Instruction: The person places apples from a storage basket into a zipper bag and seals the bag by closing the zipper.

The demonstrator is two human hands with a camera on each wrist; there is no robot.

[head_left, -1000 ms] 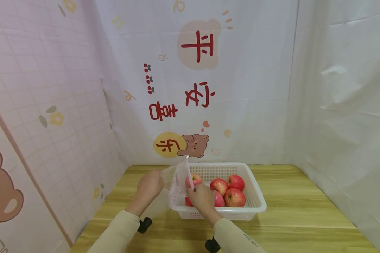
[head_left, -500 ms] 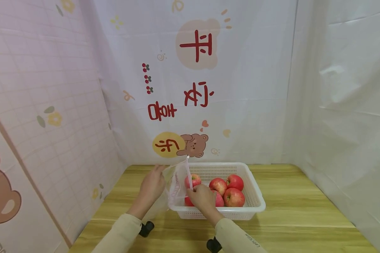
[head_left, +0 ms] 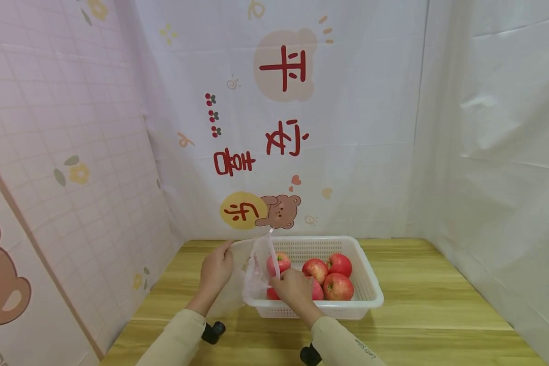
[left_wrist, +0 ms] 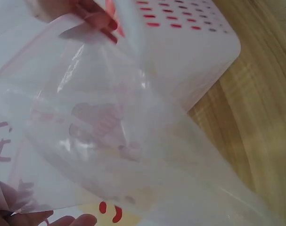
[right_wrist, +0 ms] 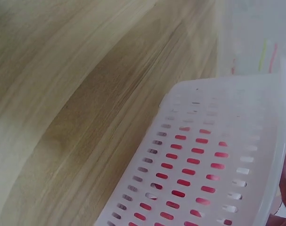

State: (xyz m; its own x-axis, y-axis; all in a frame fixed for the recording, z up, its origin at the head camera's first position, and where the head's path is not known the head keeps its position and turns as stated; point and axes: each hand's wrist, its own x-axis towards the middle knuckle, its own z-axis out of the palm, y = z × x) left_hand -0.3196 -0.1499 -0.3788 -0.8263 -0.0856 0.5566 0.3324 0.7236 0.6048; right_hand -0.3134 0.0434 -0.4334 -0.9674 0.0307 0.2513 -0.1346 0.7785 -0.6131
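A clear plastic bag [left_wrist: 147, 141] with a pale pink strip along its mouth is spread between my two hands. My left hand [head_left: 216, 267] pinches one edge of the mouth; its fingertips [left_wrist: 84, 219] show at the bottom of the left wrist view. The other edge is pinched by my right hand [head_left: 294, 290], held over the front left of a white plastic basket [head_left: 370, 277]. Several red apples [head_left: 338, 286] lie in that basket, some partly hidden behind my right hand and the bag. The bag hangs down over the basket's left end.
The basket stands on a wood-grain table [head_left: 430, 305], close to a white backdrop [head_left: 366, 127] printed with red characters and a bear. Pale curtains close off both sides.
My left hand's fingers loosened and shifted on the bag's edge, then closed on it again, with the mouth now drawn further left. My right hand stays nearly still.
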